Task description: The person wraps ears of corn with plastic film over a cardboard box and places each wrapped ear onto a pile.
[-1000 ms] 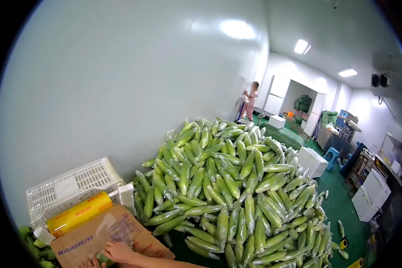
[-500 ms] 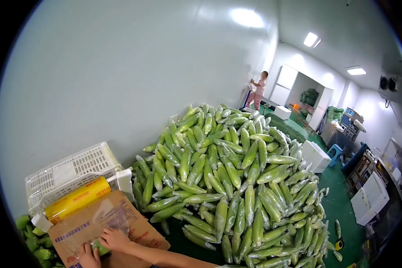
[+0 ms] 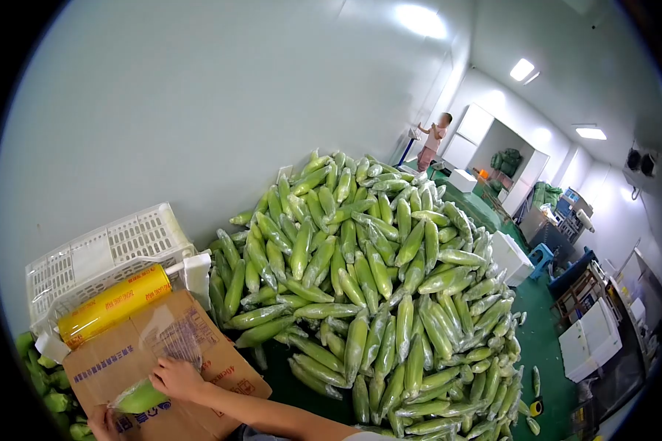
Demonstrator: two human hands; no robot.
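Note:
A green ear of corn (image 3: 141, 398) lies slanted over the printed cardboard (image 3: 136, 353), with clear film about it. My right hand (image 3: 178, 378) is closed at its upper right end, fingers pinching there. At the lower left end my left hand (image 3: 103, 424) holds the corn, partly cut off by the frame's edge. Clear film stretches up from my right hand across the cardboard. Just behind the cardboard rests a yellow film roll (image 3: 115, 303), in front of a white plastic crate (image 3: 110, 253).
A large pile of film-wrapped corn (image 3: 375, 294) fills the middle. Unwrapped corn (image 3: 55, 393) lies at the lower left. A person (image 3: 434, 141) stands far back by the wall. White boxes (image 3: 590, 339) and a blue stool (image 3: 541, 259) are on the right.
The view has shifted, and the pile sits higher in the frame. My hands have moved farther apart, and more of the corn between them shows. The distant person's arms have changed position.

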